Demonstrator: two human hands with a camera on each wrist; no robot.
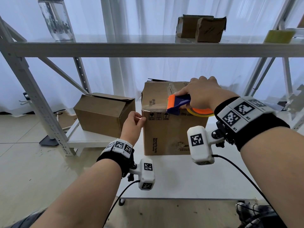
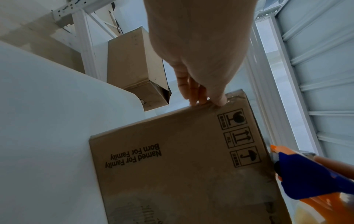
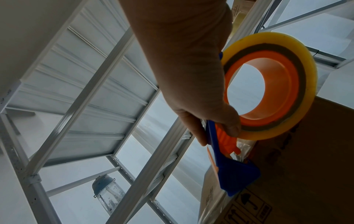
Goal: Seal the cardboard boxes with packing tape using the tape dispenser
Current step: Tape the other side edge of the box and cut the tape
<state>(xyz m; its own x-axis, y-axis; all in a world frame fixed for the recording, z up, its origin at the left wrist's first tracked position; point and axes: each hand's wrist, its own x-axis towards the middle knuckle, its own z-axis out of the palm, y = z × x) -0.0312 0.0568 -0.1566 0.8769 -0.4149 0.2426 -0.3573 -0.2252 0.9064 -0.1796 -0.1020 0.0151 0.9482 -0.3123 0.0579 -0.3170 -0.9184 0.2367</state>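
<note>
A tall cardboard box point(image 1: 171, 134) printed "Named For Family" stands upright on the white table point(image 1: 181, 178). My right hand point(image 1: 201, 94) grips a blue and orange tape dispenser point(image 1: 179, 104) with a yellowish tape roll point(image 3: 272, 84), its blade end lying at the box's front top edge. Clear tape runs along that edge toward the left corner. My left hand point(image 1: 133, 124) pinches the box's upper left corner point(image 2: 220, 103), thumb on the front face and fingers behind the edge. The box's top flaps are closed with tape along the seam.
A second cardboard box point(image 1: 105, 112) lies on its side to the left, flaps open. Metal shelving point(image 1: 148, 46) spans overhead with a clear water bottle point(image 1: 56, 18), two small boxes point(image 1: 202, 28) and a yellow sponge point(image 1: 279, 36). Shelf uprights point(image 1: 32, 96) stand at the left.
</note>
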